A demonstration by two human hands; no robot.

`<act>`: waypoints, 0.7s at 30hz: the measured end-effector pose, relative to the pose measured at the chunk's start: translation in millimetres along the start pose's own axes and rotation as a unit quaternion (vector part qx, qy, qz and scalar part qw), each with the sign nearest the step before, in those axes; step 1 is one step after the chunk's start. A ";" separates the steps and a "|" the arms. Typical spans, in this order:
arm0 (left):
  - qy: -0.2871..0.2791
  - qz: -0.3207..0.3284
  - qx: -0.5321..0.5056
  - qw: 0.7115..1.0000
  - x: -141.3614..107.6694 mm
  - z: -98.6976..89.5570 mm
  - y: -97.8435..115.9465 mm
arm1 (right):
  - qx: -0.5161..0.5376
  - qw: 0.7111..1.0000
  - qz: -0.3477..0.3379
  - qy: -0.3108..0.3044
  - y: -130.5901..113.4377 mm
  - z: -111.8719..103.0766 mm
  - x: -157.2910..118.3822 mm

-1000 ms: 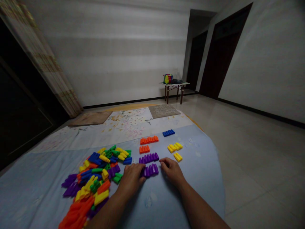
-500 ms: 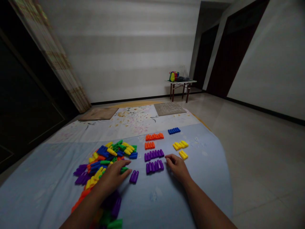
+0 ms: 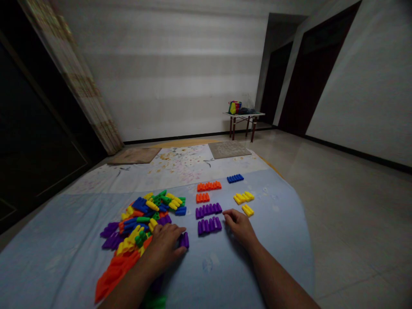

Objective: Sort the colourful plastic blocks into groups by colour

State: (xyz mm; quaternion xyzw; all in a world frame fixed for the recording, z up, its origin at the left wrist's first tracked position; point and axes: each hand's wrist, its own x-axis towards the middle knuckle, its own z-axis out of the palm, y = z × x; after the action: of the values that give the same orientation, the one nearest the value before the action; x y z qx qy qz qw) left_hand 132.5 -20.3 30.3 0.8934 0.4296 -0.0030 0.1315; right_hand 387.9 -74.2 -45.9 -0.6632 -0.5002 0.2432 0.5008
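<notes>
My left hand (image 3: pixel 165 244) reaches over a small purple pair of joined plastic bullet-shaped pieces (image 3: pixel 184 240), thumb on its near side and fingers on its far side. The hand covers the left part of the piece. Beside it lies a heap of similar pieces in yellow, green, blue, orange and purple (image 3: pixel 138 221). My right hand (image 3: pixel 238 224) rests on the cloth with curled fingers, nothing visible in them. Its fingertips are just right of two purple rows, a far row (image 3: pixel 208 210) and a near row (image 3: pixel 209 226).
Beyond the purple rows lie orange rows (image 3: pixel 209 186), a blue row (image 3: pixel 235 178) and yellow pieces (image 3: pixel 243 197). A blue cloth (image 3: pixel 273 240) covers the rounded table. Two flat boards, one brown (image 3: pixel 135 156) and one grey (image 3: pixel 229 149), lie at its far side. A small table (image 3: pixel 243 114) stands beyond.
My left hand has moved right and nearer, from above the heap's edge to around the purple pair. My right hand has stayed in place. The view has tilted slightly.
</notes>
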 end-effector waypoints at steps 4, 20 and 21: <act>-0.014 -0.003 -0.004 1.000 -2.0 4.8 -3.2 | 0.000 1.000 0.000 -0.001 -0.5 0.4 -0.2; 0.122 0.019 -0.047 0.991 93.1 3.2 59.9 | 0.072 0.994 0.007 0.084 -7.3 -4.6 4.0; 0.117 0.022 -0.048 0.992 98.5 6.0 63.9 | 0.073 0.994 0.006 0.087 -7.5 -4.3 4.1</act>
State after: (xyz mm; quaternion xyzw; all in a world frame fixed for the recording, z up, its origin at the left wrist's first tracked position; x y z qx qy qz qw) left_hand 244.3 15.7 27.8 0.8895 0.4219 0.1249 0.1231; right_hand 389.9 -72.3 -36.7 -0.6465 -0.4319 0.2233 0.5879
